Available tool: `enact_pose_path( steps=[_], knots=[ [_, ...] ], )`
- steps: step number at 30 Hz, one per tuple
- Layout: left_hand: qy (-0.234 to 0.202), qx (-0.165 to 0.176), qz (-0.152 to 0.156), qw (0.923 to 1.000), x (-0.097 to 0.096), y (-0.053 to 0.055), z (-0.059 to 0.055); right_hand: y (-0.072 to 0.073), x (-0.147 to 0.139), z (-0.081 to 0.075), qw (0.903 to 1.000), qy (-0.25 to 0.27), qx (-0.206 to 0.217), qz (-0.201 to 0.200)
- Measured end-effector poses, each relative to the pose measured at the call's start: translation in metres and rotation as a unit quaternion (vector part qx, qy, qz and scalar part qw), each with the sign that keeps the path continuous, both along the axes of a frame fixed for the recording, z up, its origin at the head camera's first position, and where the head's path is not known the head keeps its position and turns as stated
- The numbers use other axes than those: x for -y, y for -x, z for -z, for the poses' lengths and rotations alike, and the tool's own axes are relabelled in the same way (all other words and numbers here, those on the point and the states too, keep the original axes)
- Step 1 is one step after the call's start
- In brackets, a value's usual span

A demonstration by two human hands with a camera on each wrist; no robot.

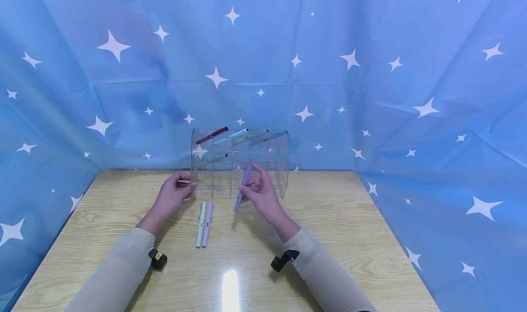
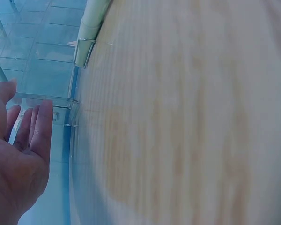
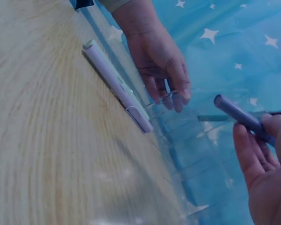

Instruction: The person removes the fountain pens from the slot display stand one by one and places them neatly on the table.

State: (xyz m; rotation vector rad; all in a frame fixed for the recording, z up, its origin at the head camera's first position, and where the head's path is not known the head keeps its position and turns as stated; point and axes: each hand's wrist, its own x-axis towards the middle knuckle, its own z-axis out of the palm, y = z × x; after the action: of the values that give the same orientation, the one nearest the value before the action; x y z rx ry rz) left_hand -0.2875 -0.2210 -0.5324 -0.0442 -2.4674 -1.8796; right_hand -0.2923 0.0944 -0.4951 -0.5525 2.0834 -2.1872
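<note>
My right hand (image 1: 263, 195) pinches a purple pen (image 1: 238, 203) between thumb and fingers, holding it tilted in front of a clear acrylic pen rack (image 1: 192, 158). In the right wrist view the pen (image 3: 239, 114) points one end toward the rack's left part. At the rack's left side, my left hand (image 1: 170, 194) grips the side wall, thumb toward the front. On the table before the rack a mint green pen (image 1: 200, 227) and a lilac pen (image 1: 207, 227) lie side by side.
Along the rack's top tier lean a dark red pen (image 1: 212, 135), a light blue pen (image 1: 231, 136), a greenish pen (image 1: 250, 137) and a blue pen (image 1: 269, 137). A green pen (image 1: 212, 160) rests one tier lower. Behind the wooden table (image 1: 337, 239) hangs a starry blue cloth (image 1: 263, 51).
</note>
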Motion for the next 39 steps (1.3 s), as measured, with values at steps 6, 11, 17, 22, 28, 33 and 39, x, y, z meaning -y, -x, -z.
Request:
enact_pose_path(
  steps=[6, 11, 17, 22, 28, 33, 39],
  knots=[
    [-0.005, 0.004, -0.001, 1.0, 0.0, 0.001, 0.0, -0.001, 0.001, 0.006, 0.9995, -0.02, 0.018, -0.018],
    [-0.006, 0.006, 0.0, 1.0, 0.0, 0.0, -0.001, 0.0, 0.002, 0.009, 0.9993, -0.024, 0.026, -0.012],
    [-0.009, 0.009, -0.001, 0.9999, 0.001, 0.0, 0.0, -0.006, 0.004, 0.014, 0.9981, -0.045, 0.038, -0.015],
    [-0.012, 0.009, 0.0, 0.9999, 0.001, 0.001, 0.0, -0.015, 0.01, 0.02, 0.9951, -0.077, 0.045, -0.043],
    [-0.015, 0.008, 0.002, 0.9999, 0.001, 0.0, 0.0, -0.024, 0.019, 0.029, 0.9909, -0.097, 0.062, -0.07],
    [-0.011, 0.005, 0.001, 0.9999, 0.001, 0.0, -0.001, -0.027, 0.028, 0.039, 0.9878, -0.106, 0.081, -0.08],
    [-0.003, 0.008, -0.003, 1.0, 0.001, 0.001, 0.0, -0.03, 0.04, 0.044, 0.9844, -0.109, 0.104, -0.09]
  ],
)
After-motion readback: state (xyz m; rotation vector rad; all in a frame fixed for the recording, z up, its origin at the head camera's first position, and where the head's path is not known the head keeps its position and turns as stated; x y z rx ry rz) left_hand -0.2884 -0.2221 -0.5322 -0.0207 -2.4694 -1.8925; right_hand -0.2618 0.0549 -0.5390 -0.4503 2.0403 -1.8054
